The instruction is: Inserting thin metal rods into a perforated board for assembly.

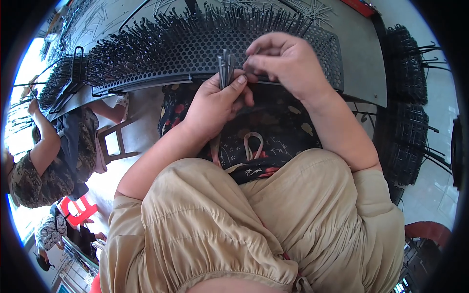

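My left hand (215, 100) is closed round a small bundle of thin grey metal rods (225, 68), their upper ends sticking out above the thumb. My right hand (283, 61) hovers just right of the bundle with bent fingers, thumb and forefinger a little apart; I make out nothing held in it. Just beyond both hands lies a long black perforated tray (312, 63). Many dark rods (195, 29) stand upright in its holes, packed along the back and left. The lower ends of the bundle are hidden in my left hand.
Loose rods (315, 10) lie on the grey table (364, 63) behind the tray. Dark racks of stacked wire-like parts (408, 68) stand at the right. At left, a person in patterned clothes (63, 151) works near a wooden stool (115, 141); a red stool (80, 210) is behind.
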The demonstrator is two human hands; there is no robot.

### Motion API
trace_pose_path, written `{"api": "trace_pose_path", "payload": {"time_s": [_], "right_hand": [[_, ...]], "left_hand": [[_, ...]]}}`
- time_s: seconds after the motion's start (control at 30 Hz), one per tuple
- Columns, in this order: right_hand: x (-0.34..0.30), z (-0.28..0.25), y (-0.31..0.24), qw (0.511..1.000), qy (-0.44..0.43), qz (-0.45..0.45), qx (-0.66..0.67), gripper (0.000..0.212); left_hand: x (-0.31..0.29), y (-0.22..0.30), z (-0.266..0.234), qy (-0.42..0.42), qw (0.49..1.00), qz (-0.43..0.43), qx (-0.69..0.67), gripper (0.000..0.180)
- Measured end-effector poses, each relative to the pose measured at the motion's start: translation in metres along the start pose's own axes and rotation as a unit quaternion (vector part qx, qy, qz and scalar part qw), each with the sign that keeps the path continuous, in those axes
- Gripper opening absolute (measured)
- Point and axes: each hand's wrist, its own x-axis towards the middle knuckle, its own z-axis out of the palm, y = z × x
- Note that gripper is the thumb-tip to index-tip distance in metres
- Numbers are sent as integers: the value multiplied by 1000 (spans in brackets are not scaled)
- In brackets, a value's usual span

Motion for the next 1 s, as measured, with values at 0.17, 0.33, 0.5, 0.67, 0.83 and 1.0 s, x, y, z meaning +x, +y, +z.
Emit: {"api": "trace_pose_path", "payload": {"time_s": [0.17, 0.33, 0.5, 0.67, 0.83, 1.0], "right_hand": [[27, -40, 6, 919, 247, -233, -202, 16], [27, -29, -10, 819, 307, -374, -308, 24], [27, -31, -14, 760, 300, -402, -413, 25], [57, -30, 1, 773, 239, -542, -228, 23], [39, -30, -8, 760, 254, -466, -376, 19], [38, -40, -13, 779, 281, -399, -394, 21]], "left_hand": [[2, -4, -3, 27, 995, -83, 55, 16], [3, -11, -8, 28, 994, -98, -31, 19], [2, -7, 0, 25, 996, -85, -8, 20], [1, -7, -4, 39, 993, -110, -9, 20], [2, -15, -7, 36, 995, -74, -53, 16], [0, -13, -1, 57, 996, -65, -35, 16]]}}
